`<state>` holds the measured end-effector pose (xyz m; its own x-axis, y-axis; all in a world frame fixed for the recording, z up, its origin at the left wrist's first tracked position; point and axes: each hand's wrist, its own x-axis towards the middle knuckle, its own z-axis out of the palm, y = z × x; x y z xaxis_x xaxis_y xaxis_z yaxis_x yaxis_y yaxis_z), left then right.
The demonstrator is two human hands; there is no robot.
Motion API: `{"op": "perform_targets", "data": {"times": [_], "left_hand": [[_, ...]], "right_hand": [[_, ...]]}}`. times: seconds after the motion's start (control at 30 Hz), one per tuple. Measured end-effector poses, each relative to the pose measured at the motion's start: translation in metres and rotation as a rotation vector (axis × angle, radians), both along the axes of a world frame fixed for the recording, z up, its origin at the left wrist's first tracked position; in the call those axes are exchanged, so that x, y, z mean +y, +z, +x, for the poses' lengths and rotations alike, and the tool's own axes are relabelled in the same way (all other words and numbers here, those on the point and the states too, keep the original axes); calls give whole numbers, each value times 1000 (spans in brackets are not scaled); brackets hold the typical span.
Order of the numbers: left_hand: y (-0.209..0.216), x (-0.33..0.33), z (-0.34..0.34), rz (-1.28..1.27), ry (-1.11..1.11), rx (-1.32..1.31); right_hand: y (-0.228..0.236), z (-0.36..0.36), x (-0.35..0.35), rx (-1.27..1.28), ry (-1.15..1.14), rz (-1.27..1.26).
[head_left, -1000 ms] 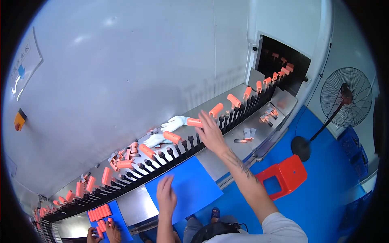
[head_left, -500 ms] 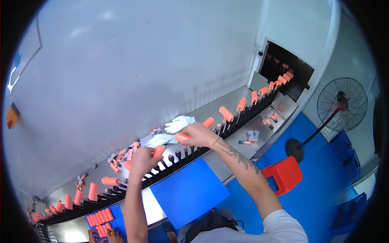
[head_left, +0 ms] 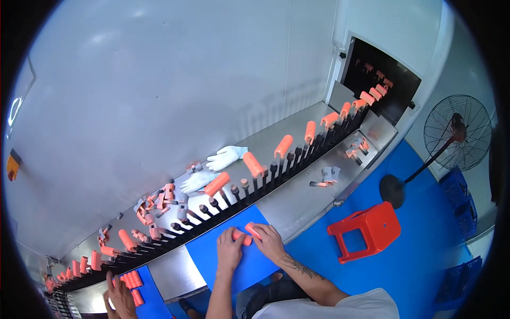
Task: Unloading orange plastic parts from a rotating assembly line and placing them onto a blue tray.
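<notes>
Over a blue sheet (head_left: 210, 252) at the bench's near edge, both my hands are close together. My left hand (head_left: 229, 251) is closed on an orange half-tube shell (head_left: 247, 241). In my right hand (head_left: 270, 244) is a second orange half-tube shell (head_left: 253, 229), gripped between thumb and fingers. The two shells are side by side, with a narrow gap or light contact; I cannot tell which. Beyond my hands runs a row of black upright holders (head_left: 236, 192), several bare and several topped with orange shells such as this one (head_left: 217, 184).
White gloves (head_left: 227, 158) and loose orange and grey scraps (head_left: 154, 202) lie behind the row. A co-worker's hand (head_left: 121, 297) is by orange shells (head_left: 132, 279) on another blue sheet at left. A red stool (head_left: 372, 228) and a fan (head_left: 453, 133) stand right.
Both hands have come down and back from the row of holders to the blue sheet, each with an orange shell. Shells on the holders have shifted left. The co-worker's hand has risen.
</notes>
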<state>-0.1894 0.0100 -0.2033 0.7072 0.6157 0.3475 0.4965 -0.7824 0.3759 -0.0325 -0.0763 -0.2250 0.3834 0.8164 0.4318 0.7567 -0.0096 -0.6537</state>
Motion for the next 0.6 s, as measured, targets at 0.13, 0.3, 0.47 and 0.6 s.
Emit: {"op": "perform_targets", "data": {"times": [0.13, 0.3, 0.47, 0.6], "left_hand": [[-29, -40, 11, -321, 351, -304], [-28, -52, 54, -300, 289, -180], [-40, -30, 93, -260, 215, -173], [-44, -38, 94, -190, 269, -206]], "right_hand": [[-5, 16, -36, 27, 47, -20], [-20, 49, -48, 87, 37, 0], [-20, 69, -15, 84, -57, 36], [-21, 69, -17, 79, -36, 54]]}}
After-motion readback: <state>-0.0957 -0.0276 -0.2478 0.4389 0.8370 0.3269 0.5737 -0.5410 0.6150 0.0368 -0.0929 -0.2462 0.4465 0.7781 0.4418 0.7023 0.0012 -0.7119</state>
